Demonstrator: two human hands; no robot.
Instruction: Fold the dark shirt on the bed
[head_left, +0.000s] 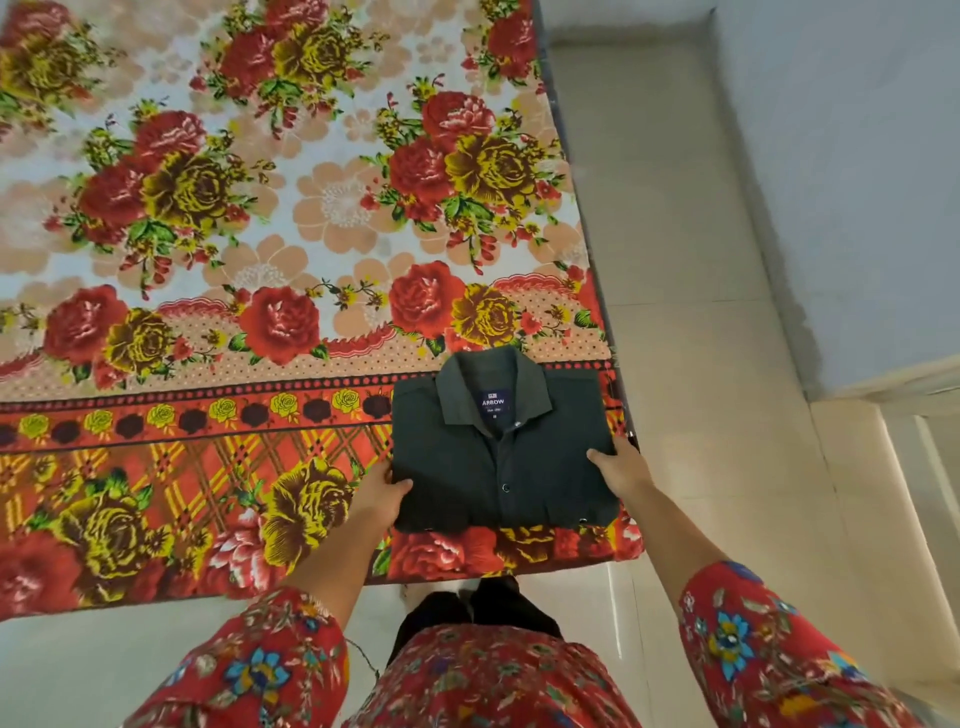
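Note:
The dark green shirt (498, 447) lies folded into a compact rectangle at the bed's near right corner, collar up and away from me, a blue label showing inside the collar. My left hand (382, 493) grips the shirt's left edge, thumb on top. On the opposite side my right hand (621, 470) holds the right edge, thumb resting on the fabric, fingers tucked beneath. Both arms wear red floral sleeves.
The bed is covered by a bright floral sheet (234, 234) with red and yellow roses. Pale tiled floor (685, 312) runs along the bed's right side and in front of it. A white wall (857, 156) rises at the right.

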